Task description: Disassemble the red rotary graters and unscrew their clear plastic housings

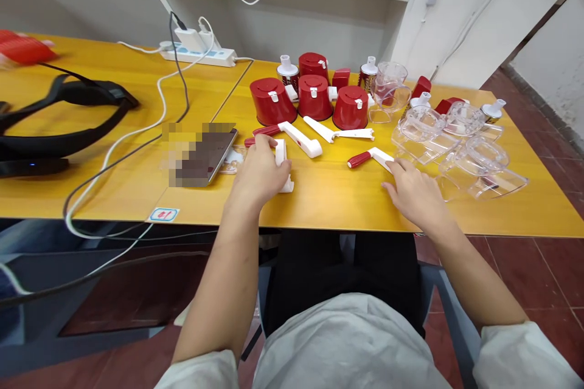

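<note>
My left hand (261,171) rests on a white crank handle with a red grip (281,155) lying on the yellow table (328,200), fingers curled over it. My right hand (413,189) lies flat on the table, its fingertips touching the white end of another red-gripped crank handle (370,158). Two more white crank handles (298,137) (340,132) lie just beyond. Behind them stand several red drum housings (314,97) and white-capped blade cones (287,70).
Several clear plastic hoppers (460,146) lie at the right of the table. A dark phone-like device (205,155), a power strip (198,51) with cables, and a black headset (59,121) are at the left. The table's front edge runs just under my wrists.
</note>
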Demonstrator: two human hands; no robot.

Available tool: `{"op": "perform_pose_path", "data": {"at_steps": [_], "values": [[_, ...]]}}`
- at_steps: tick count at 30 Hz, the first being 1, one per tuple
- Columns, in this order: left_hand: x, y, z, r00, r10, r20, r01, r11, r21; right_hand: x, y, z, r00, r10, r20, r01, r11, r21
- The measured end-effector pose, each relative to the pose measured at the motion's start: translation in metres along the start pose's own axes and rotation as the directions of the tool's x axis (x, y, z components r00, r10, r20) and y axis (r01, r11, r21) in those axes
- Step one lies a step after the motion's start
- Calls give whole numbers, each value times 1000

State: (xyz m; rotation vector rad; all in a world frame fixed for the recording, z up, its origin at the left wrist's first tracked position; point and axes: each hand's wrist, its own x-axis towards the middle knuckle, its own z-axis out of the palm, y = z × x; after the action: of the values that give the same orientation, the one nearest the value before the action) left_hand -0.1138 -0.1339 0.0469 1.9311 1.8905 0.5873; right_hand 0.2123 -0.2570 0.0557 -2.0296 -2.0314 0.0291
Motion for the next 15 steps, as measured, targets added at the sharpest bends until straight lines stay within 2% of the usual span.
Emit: {"op": "perform_pose_path", "data": {"at_steps": [3,5,6,8,9,11,12,15], "values": [[0,18,-3,993,15,-121,-17,1000,-17,-3,0,-4,999,21,42,-18,997,-78],[2,42,2,964,155,-217,-164,986,-24,-8,0,-9,997,20,68,-12,994,-110],[5,57,7,938,281,-205,-291,956,-23,-11,0,-11,997,15,81,-5,993,-121],[16,90,24,853,521,-15,-521,853,24,-16,0,-16,994,10,105,4,990,-139],[23,105,34,811,574,116,-583,809,72,-18,0,-18,993,13,115,4,989,-147],[37,129,52,742,585,327,-654,739,161,-22,-1,-21,990,29,136,-7,987,-163],[43,136,59,726,564,393,-663,725,185,-23,-1,-23,988,41,149,-15,985,-170],[52,137,67,730,505,460,-646,729,225,-25,-1,-26,977,67,201,-31,983,-179]]}}
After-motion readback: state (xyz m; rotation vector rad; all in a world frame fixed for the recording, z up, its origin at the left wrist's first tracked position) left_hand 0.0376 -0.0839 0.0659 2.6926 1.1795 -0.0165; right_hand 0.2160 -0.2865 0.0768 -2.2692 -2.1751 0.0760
